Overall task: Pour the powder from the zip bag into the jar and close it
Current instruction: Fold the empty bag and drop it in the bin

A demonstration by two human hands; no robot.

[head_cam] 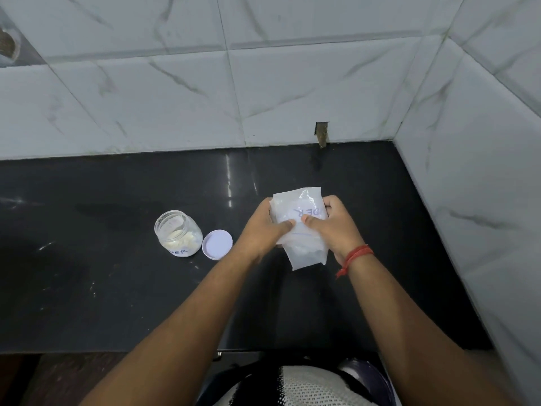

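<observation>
The left hand (265, 227) grips the left side of the zip bag (301, 227), fingers curled behind the plastic and thumb pressed flat across its front. The right hand (333, 230) clamps the bag's right side the same way, its thumb meeting the left one near the middle of the front face; a red thread (355, 257) circles that wrist. The bag is held above the black counter (117, 288), translucent and crumpled, with handwritten letters showing upside down on a white label and a little white powder gathered in its near, lower corner. Whether its zip is open cannot be told. To the left, well apart from the hands, the jar (178, 232) stands upright and open on the counter, some pale powder lying inside it. Its white lid (217, 244) lies flat just beside the jar's right side. White marbled wall tiles (263, 83) rise behind the counter and along its right edge.
</observation>
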